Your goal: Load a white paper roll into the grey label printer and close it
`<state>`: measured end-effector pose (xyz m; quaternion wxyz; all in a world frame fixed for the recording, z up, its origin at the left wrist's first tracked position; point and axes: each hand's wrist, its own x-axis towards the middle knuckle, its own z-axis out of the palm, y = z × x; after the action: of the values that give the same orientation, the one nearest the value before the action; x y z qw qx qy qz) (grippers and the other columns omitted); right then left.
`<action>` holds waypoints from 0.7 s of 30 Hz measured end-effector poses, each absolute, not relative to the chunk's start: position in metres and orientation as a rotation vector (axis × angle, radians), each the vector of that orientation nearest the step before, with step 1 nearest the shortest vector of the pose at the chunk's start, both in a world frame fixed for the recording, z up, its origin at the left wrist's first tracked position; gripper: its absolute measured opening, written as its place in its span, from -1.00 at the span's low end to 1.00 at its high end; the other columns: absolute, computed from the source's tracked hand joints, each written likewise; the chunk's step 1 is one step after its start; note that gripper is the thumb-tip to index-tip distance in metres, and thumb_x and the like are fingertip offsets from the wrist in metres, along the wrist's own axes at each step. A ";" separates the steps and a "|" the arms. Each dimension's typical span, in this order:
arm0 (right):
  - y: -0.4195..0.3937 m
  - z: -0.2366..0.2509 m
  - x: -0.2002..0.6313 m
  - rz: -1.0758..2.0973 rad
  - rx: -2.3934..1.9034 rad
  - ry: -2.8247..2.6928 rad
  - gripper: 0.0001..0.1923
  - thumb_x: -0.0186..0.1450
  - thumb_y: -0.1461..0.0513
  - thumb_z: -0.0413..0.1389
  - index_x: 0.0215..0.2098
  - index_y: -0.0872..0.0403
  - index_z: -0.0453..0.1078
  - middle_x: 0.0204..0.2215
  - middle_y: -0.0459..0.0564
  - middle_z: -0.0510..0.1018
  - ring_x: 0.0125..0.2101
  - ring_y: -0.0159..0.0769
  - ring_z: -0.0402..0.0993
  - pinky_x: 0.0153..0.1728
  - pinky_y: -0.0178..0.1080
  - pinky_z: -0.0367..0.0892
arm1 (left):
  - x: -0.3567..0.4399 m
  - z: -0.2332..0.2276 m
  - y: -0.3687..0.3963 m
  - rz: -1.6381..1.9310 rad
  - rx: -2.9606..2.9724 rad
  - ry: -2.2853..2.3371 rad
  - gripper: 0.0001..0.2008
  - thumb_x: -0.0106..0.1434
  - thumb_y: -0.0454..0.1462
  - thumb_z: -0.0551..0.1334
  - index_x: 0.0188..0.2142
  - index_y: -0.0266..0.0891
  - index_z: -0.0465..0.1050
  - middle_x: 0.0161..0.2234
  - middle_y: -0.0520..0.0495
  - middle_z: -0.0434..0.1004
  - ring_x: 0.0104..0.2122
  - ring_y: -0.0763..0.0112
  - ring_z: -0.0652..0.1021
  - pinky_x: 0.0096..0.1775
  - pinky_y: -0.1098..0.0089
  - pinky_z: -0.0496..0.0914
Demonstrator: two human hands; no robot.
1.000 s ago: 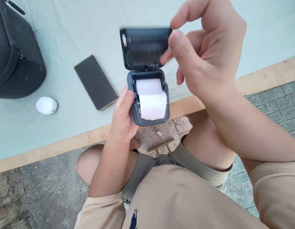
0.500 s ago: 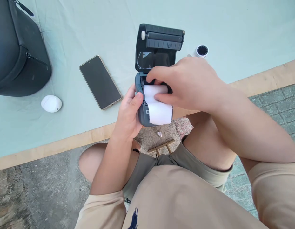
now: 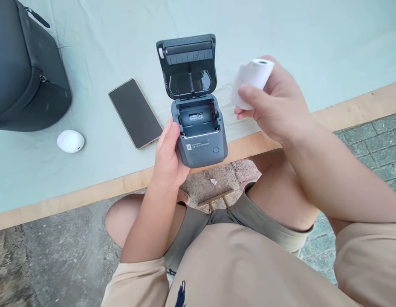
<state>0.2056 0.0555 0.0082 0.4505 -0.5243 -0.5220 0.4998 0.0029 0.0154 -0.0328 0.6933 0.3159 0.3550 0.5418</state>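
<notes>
Left hand [image 3: 168,155] is gripping the grey printer [image 3: 198,128] by its left side above the near bench edge, lid standing open, its paper bay empty. A small label inside and print by the front button are too small to read. Right hand [image 3: 274,104] is pinching a white paper roll [image 3: 250,81] just right of the printer. Farther left, a dark phone [image 3: 135,113], a white egg-shaped case [image 3: 70,141] and a black bag [image 3: 23,68] are lying on the bench [image 3: 313,42] with its pale green cover. Paving is showing below.
</notes>
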 end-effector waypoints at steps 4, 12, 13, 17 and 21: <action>0.049 0.006 0.204 0.953 -1.449 -1.677 -0.66 0.22 0.12 0.21 -0.09 -0.04 0.25 -0.15 -0.05 0.47 -0.35 -0.37 0.46 -0.49 -0.32 0.44 | 0.004 -0.030 0.014 1.235 0.732 0.775 -0.62 0.40 -0.01 0.06 -0.06 -0.13 0.53 -0.05 -0.08 0.62 -0.01 0.21 0.61 -0.01 0.24 0.55; 0.049 0.003 0.206 0.660 -1.668 -2.037 -0.40 0.13 0.19 0.29 0.11 -0.08 0.22 -0.02 0.01 0.55 -0.49 -0.30 0.44 -0.24 -0.01 0.42 | 0.007 -0.027 0.013 1.248 0.710 0.831 -0.58 0.40 0.01 0.01 -0.05 -0.10 0.54 -0.02 -0.09 0.60 0.00 0.16 0.58 0.05 0.19 0.51; 0.046 0.009 0.209 0.658 -1.604 -2.002 -0.38 0.13 0.19 0.29 0.12 -0.07 0.22 -0.02 0.00 0.55 -0.47 -0.32 0.46 -0.32 -0.10 0.40 | 0.007 -0.027 0.013 1.245 0.709 0.829 -0.58 0.40 0.01 0.01 -0.06 -0.10 0.54 -0.02 -0.09 0.60 0.00 0.16 0.58 0.05 0.19 0.51; 0.042 0.028 0.227 0.315 -1.454 -1.742 -0.67 0.21 0.30 0.15 -0.04 0.04 0.32 -0.01 0.04 0.48 -0.17 -0.28 0.51 -0.54 -0.28 0.16 | 0.005 -0.029 0.014 1.240 0.718 0.804 -0.60 0.40 0.01 0.03 -0.10 -0.13 0.55 -0.05 -0.09 0.62 0.02 0.16 0.59 0.04 0.21 0.53; 0.062 0.009 0.245 0.295 -1.619 -1.879 -0.44 0.08 0.25 0.31 0.05 0.07 0.34 0.04 0.20 0.35 0.03 -0.12 0.36 -0.19 -0.16 0.36 | 0.004 -0.030 0.016 1.246 0.731 0.777 -0.60 0.38 0.03 0.06 -0.14 -0.16 0.55 -0.06 -0.09 0.64 0.14 0.15 0.53 0.15 0.22 0.48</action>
<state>0.2448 0.0618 0.0086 0.3164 -0.6147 -0.7138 0.1119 0.0044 0.0159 -0.0301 0.6823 0.3260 0.3462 0.5553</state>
